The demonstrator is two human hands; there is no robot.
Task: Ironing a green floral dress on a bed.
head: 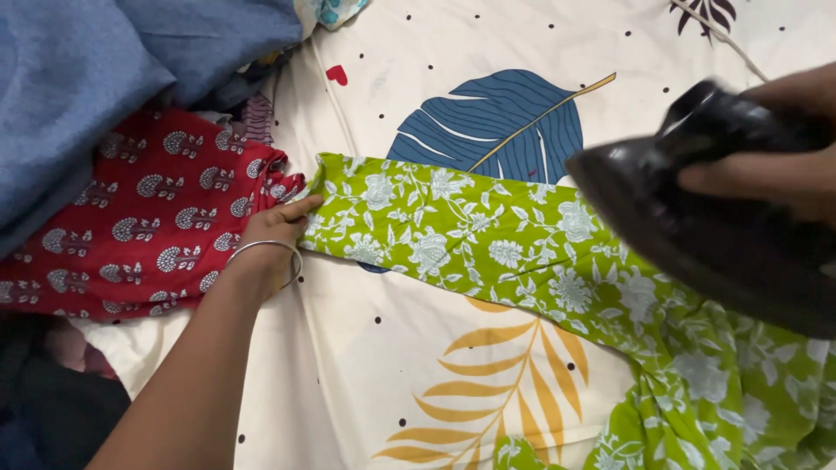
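Left hand pinning the end of the green floral cloth flat; right hand, blurred, apparently wrapped around a black iron; best kept taut ahead of it

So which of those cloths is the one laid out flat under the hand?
The green floral cloth, spread as a strip, with the left hand pressing its end. The red printed cloth and blue cloth lie bunched aside.
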